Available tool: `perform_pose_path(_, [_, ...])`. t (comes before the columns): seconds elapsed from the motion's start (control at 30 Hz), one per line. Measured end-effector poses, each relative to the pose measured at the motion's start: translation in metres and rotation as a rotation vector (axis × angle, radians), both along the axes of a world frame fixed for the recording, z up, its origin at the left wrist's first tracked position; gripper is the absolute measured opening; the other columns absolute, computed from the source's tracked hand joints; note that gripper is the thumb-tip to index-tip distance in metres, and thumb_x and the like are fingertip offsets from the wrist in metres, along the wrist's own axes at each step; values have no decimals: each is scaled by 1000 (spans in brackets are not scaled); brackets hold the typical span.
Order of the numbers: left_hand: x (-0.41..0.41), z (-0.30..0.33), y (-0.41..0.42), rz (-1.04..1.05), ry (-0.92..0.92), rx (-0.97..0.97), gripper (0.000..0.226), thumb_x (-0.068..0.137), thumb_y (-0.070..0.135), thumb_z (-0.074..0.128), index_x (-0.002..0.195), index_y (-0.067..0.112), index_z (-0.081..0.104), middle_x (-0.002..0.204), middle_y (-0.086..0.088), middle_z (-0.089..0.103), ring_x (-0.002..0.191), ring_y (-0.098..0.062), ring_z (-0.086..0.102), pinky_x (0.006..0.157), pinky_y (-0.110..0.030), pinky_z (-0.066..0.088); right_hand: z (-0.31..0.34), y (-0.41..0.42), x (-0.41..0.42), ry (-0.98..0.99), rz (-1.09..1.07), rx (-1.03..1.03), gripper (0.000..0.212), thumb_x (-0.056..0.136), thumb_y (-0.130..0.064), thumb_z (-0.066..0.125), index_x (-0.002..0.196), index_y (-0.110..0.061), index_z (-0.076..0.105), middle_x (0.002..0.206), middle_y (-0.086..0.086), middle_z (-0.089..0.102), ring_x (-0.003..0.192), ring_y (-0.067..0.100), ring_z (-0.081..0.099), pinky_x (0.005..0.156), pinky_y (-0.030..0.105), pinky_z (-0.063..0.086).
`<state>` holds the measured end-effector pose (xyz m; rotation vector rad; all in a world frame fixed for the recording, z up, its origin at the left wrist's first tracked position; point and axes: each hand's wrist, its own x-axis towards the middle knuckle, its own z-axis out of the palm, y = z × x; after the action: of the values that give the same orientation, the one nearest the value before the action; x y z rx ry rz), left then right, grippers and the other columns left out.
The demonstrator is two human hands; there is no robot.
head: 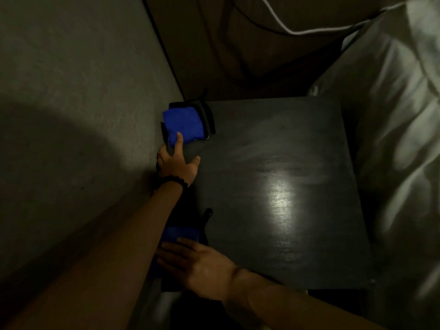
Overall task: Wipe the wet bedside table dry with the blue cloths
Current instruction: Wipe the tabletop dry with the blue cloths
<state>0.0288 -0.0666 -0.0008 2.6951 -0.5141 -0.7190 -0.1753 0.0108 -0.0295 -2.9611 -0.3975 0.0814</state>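
- Dim light covers a dark worktop wedged between a grey wall on the left and a bed with pale sheets on the right; one bright glare patch sits mid-surface, with faint streaks around it.
- One blue cloth lies at the far left corner, on or in a dark holder against the wall.
- Left hand reaches to it with fingers spread and loose; a fingertip touches the cloth's near edge, but nothing is gripped yet.
- Second cloth lies at the near left edge in deep shadow, beside a dark object too murky to name.
- Right hand lies flat over that cloth, fingers straight, pressing rather than grasping.
- Likely risks:
  - The far cloth sits tight against the wall, so a pull on one edge could drag the holder along or tip it off the corner.
  - The near cloth overhangs the edge; a sideways slide could push it, or the dark object, to the floor.
  - Poor light hides where the water lies, so patches may get missed outside the glare.
  - Sweeping right could push water onto the sheets.
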Motion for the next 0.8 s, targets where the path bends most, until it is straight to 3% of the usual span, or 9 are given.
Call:
perform_pose_path(0.13, [3,2,-4,-9,-48,-7,78,83,44,59,145,35,13,150,-14,10,135,-36,21,108,-51,29,3,-29,-18,-135,-64,111,40,105,-21,41,138,-19,64,149,0,55,142,16,46,119,35,31])
perform_pose_path(0.23, [8,5,-6,-34,-112,-46,68,82,38,63,139,28,28,147,-15,17,132,-36,26,106,-50,33,6,-69,-38,-148,-94,81,43,103,-19,43,143,-17,57,153,4,50,143,18,44,117,38,35])
perform_pose_path(0.33, [17,8,-11,-59,-172,-107,55,82,27,65,129,19,39,141,-16,29,124,-35,38,100,-49,39,7,-117,-50,-166,-190,117,52,92,-15,66,143,-11,57,151,12,50,140,26,48,114,45,41])
perform_pose_path(0.43, [23,9,-15,-81,-186,-141,52,82,19,64,129,20,41,135,-15,36,118,-34,44,96,-48,42,8,-159,-49,-136,-390,184,70,77,-7,83,142,-6,57,151,19,49,139,34,48,115,51,36])
perform_pose_path(0.53, [24,9,-15,-112,-231,-130,54,83,17,63,132,22,41,137,-15,33,119,-34,42,98,-48,42,14,-190,-35,-101,-559,229,70,79,2,78,144,-4,54,154,21,44,142,39,42,118,52,29])
perform_pose_path(0.6, [19,12,-14,-118,-366,-135,51,81,13,63,129,19,46,136,-17,34,119,-34,42,96,-47,43,18,-203,-20,-100,-655,294,65,83,9,71,144,-1,52,154,22,43,143,40,40,120,49,25])
perform_pose_path(0.67, [11,16,-17,-116,-504,-198,41,80,12,59,119,16,53,133,-16,39,115,-33,44,94,-46,44,27,-210,0,-131,-817,506,51,93,7,60,143,-1,53,148,19,51,139,33,48,119,37,29])
perform_pose_path(0.73, [4,22,-22,-169,-513,-296,34,79,17,57,113,16,55,130,-14,43,114,-31,45,93,-47,43,44,-217,23,-193,-1063,837,33,104,-6,51,136,-9,60,129,7,66,116,14,63,103,18,43])
perform_pose_path(0.8, [-1,26,-29,-243,-445,-385,39,79,27,60,116,16,55,130,-13,43,115,-30,45,92,-48,43,62,-224,46,-247,-1249,1278,23,106,-10,48,117,-14,67,108,3,69,93,8,64,86,23,48])
